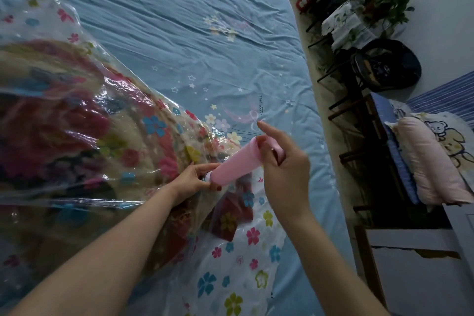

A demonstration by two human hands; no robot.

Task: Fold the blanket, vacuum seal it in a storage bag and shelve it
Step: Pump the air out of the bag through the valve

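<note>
A clear storage bag (230, 246) printed with coloured flowers lies on the bed, and the folded, brightly patterned blanket (64, 136) fills it on the left. A pink hand pump (234, 163) stands slanted on the bag, its white lower end against the plastic. My left hand (195, 178) grips that lower end where it meets the bag. At the pump's upper end my right hand (282, 159) holds the pink handle, index finger pointing up. The valve under the pump is hidden.
The blue bed sheet (192, 41) with stars spreads behind and to the right. Past the bed's right edge run a narrow strip of floor, dark chairs (359, 120), a potted plant (384, 0), a black basket (387, 65) and pink pillows (431, 161).
</note>
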